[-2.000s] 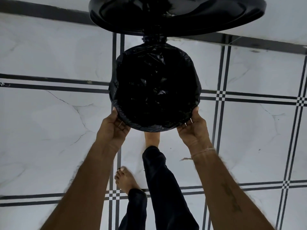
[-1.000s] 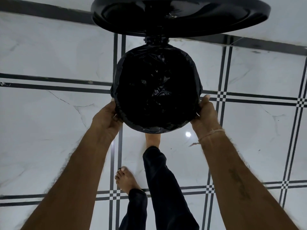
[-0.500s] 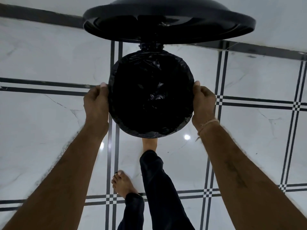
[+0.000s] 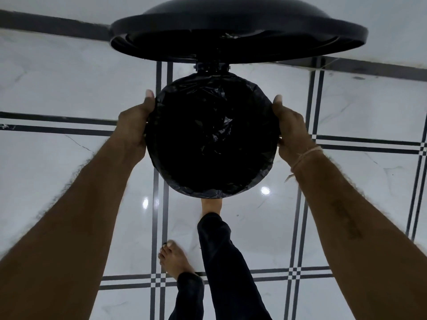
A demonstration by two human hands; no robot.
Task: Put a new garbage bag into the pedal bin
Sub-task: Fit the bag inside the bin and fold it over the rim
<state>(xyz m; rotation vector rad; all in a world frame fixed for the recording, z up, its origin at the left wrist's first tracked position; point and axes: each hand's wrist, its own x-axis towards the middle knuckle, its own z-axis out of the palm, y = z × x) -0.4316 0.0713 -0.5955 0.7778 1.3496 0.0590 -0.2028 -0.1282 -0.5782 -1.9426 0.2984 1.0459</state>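
A black garbage bag [image 4: 208, 139] lines the round pedal bin, its edge folded over the rim [image 4: 184, 189]. The bin's black lid [image 4: 238, 35] stands raised at the far side on its hinge [image 4: 212, 66]. My left hand [image 4: 136, 125] grips the bag-covered rim on the left side, thumb up along the edge. My right hand [image 4: 288, 130] grips the rim on the right side the same way. My right foot [image 4: 211, 205] is at the bin's near base, where the pedal is hidden under the bin.
The bin stands on a glossy white marble floor [image 4: 69, 84] with dark stripe lines. My left foot [image 4: 175, 259] rests on the floor behind. A dark skirting strip [image 4: 53, 25] runs along the wall at the far side.
Both hands slid from the near edge of the rim up along its sides to the middle and a little beyond. The lid has stayed raised.
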